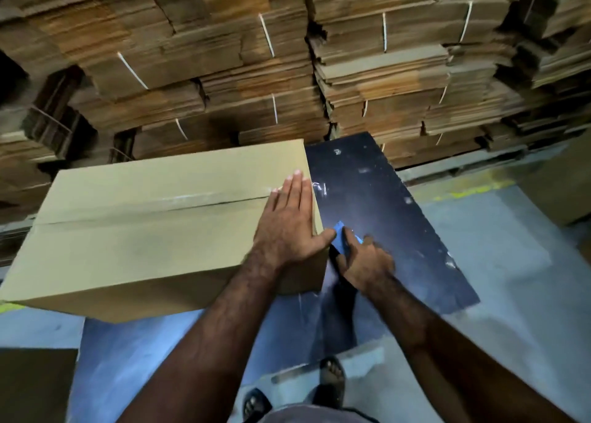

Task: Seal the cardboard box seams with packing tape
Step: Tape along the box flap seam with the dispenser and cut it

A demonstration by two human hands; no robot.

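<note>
A closed cardboard box (134, 230) lies on a dark table (383, 205), its top centre seam covered by clear tape (192, 198) that runs to the right edge. My left hand (289, 221) rests flat, fingers spread, on the box's top right corner, thumb hanging over the edge. Just right of the box, my right hand (364, 259) is closed on a small blue object (340, 230), partly hidden by the fingers; I cannot tell what it is. No tape roll is visible.
Tall stacks of strapped flat cardboard (287, 70) fill the background behind the table. Another cardboard piece (35, 387) lies at lower left. My sandalled feet (332, 378) stand on the grey floor below the table edge. A yellow floor line (473, 192) runs at right.
</note>
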